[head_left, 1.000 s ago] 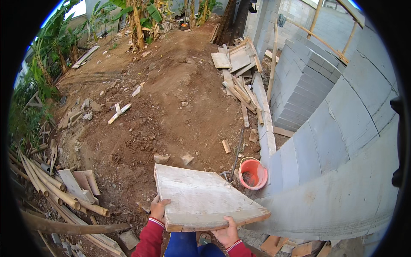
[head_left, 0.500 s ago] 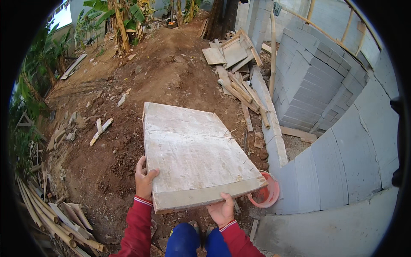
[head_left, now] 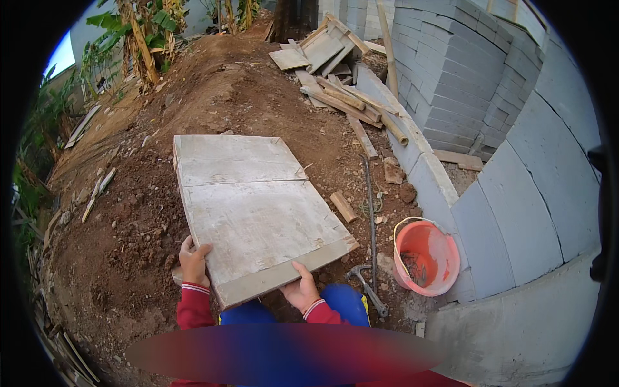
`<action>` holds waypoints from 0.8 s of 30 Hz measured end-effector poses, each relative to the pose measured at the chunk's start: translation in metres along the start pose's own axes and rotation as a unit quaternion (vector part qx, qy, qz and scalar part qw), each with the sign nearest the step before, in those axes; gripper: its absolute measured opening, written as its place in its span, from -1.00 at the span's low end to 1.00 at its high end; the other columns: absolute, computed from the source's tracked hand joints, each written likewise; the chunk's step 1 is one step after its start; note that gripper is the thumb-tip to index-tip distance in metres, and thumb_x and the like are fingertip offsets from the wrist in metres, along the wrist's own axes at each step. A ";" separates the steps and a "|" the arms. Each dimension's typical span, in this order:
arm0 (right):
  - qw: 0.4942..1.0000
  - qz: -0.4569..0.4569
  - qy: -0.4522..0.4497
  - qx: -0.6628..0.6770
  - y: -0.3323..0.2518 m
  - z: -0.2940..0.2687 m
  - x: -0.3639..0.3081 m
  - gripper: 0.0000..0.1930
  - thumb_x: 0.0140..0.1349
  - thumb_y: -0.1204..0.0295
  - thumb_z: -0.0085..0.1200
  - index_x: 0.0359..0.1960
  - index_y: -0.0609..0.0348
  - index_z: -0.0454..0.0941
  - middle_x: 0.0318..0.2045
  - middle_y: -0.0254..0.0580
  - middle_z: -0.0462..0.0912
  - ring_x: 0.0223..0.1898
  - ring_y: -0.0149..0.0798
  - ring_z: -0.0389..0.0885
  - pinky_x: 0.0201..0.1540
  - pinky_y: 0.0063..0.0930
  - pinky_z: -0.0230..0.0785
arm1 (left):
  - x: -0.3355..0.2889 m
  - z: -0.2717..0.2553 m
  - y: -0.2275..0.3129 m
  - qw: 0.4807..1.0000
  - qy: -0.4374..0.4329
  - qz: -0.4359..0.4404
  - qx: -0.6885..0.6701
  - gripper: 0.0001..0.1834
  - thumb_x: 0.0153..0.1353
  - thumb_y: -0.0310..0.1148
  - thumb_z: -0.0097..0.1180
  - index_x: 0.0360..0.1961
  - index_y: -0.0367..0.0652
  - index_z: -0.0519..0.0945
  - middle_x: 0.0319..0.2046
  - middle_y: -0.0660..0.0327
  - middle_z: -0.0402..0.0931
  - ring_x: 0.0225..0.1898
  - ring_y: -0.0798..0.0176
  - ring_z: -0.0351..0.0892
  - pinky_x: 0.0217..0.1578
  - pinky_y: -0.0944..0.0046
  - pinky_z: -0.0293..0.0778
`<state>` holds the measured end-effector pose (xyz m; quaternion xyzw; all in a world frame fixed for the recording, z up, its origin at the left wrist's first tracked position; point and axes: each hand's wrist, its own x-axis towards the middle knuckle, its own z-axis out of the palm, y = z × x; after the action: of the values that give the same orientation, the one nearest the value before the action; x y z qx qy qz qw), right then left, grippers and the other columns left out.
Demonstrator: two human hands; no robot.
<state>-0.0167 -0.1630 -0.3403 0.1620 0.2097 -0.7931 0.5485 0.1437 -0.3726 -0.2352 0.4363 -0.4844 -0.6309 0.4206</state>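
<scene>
A pale, cement-stained wooden panel (head_left: 248,213) lies tilted in front of me, with a strip of board along its near edge and nails sticking up on its right side. My left hand (head_left: 195,261) grips its near left edge, thumb on top. At the near edge, my right hand (head_left: 302,290) holds it with the thumb over the strip and the fingers underneath, partly hidden. To the right of the panel a claw hammer (head_left: 373,293) lies on the soil beside a long dark metal bar (head_left: 371,213). A red bucket (head_left: 425,258) with nails in it stands by the wall.
A grey block wall (head_left: 509,238) curves along my right. Scrap planks and bamboo (head_left: 351,97) are heaped ahead beside a low block wall (head_left: 412,158). A short wood piece (head_left: 343,206) lies near the bar. Loose brown soil (head_left: 122,258) slopes up on the left toward banana plants (head_left: 138,32).
I have lowered into a squat, and the panel has come down toward the ground, still in both hands. The bucket now shows fully, and the hammer and bar have come into view.
</scene>
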 end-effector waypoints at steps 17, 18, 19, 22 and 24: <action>0.305 0.021 0.400 -0.864 -0.156 -0.227 -0.036 -0.50 0.25 0.32 0.24 0.19 0.23 0.46 0.03 0.25 0.59 0.09 0.21 0.60 0.16 -0.01 0.48 | 0.027 -0.057 -0.043 0.999 0.011 -0.039 -0.032 -0.20 0.18 -0.56 0.34 0.40 -0.50 0.23 0.13 -0.09 0.58 0.06 0.12 0.65 0.07 0.17 0.59; 0.329 0.034 0.373 -0.867 -0.159 -0.234 -0.032 -0.51 0.26 0.34 0.22 0.20 0.25 0.46 -0.01 0.24 0.62 0.09 0.24 0.61 0.15 0.01 0.48 | 0.029 -0.059 -0.045 0.999 0.022 -0.044 -0.022 -0.20 0.18 -0.56 0.34 0.40 -0.50 0.24 0.13 -0.09 0.58 0.06 0.12 0.65 0.08 0.17 0.59; 0.353 0.050 0.352 -0.866 -0.162 -0.240 -0.028 -0.51 0.28 0.37 0.20 0.21 0.28 0.46 -0.04 0.24 0.65 0.09 0.27 0.61 0.14 0.03 0.48 | 0.029 -0.059 -0.048 0.998 0.026 -0.051 -0.019 -0.21 0.18 -0.56 0.34 0.40 -0.49 0.25 0.13 -0.10 0.58 0.05 0.12 0.65 0.08 0.17 0.59; 0.459 -0.027 0.311 -0.832 -0.176 -0.244 -0.025 -0.72 0.34 0.40 0.13 0.00 0.32 0.52 -0.36 -0.02 0.66 -0.34 0.01 0.70 -0.31 -0.09 0.54 | 0.030 -0.055 -0.051 0.997 0.036 -0.070 -0.004 -0.22 0.20 -0.49 0.35 0.39 -0.50 0.27 0.11 -0.09 0.59 0.04 0.12 0.66 0.08 0.18 0.59; 0.618 0.027 0.348 -0.704 -0.177 -0.233 -0.031 -0.81 0.36 0.41 0.12 -0.13 0.29 0.53 -0.48 -0.18 0.59 -0.54 -0.20 0.62 -0.53 -0.23 0.46 | 0.029 -0.054 -0.052 0.996 0.053 -0.068 0.009 -0.22 0.21 -0.46 0.36 0.38 -0.51 0.27 0.11 -0.09 0.60 0.04 0.13 0.66 0.07 0.19 0.59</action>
<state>-0.1658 0.0360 -0.4978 -0.0043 0.8745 -0.2716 0.4018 0.1818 -0.4040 -0.2986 0.5049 -0.4366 -0.6297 0.3974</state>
